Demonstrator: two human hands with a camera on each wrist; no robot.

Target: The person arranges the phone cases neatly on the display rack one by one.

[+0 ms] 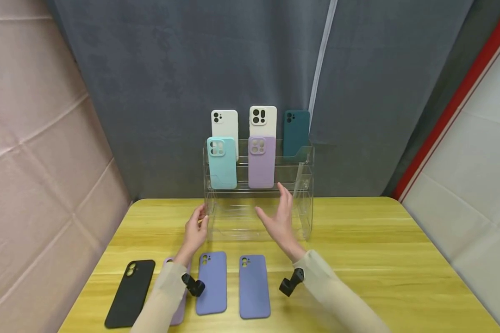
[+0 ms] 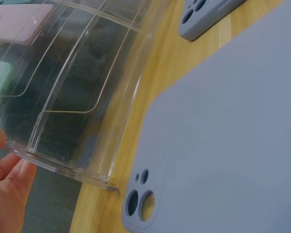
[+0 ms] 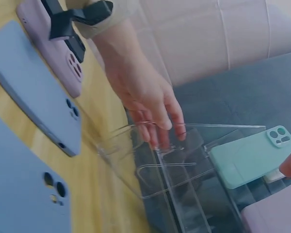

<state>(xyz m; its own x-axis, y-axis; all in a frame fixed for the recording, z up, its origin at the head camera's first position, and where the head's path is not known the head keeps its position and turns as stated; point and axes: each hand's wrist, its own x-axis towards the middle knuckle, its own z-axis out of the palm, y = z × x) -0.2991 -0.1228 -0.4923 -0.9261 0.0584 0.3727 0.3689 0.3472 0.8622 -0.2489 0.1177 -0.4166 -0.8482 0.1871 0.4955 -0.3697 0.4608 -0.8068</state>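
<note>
A clear tiered display rack (image 1: 258,222) holds several phone cases upright. My left hand (image 1: 196,231) is at the rack's left side, its loosely bent fingers against the side panel; in the left wrist view that hand (image 2: 12,194) lies along the panel's outer face. My right hand (image 1: 280,226) is spread before the right part of the rack, with nothing in it. In the middle tier stand a turquoise case (image 1: 222,166) and a lilac case (image 1: 261,166). Behind them are a white case (image 1: 225,121), a cream case (image 1: 268,120) and a dark teal case (image 1: 296,134).
On the wooden table (image 1: 358,259) lie a black case (image 1: 130,293), a purple case (image 1: 179,314) partly under my left forearm, and two blue-violet cases, one left (image 1: 212,289) and one right (image 1: 254,291). A grey curtain (image 1: 171,83) hangs behind the rack.
</note>
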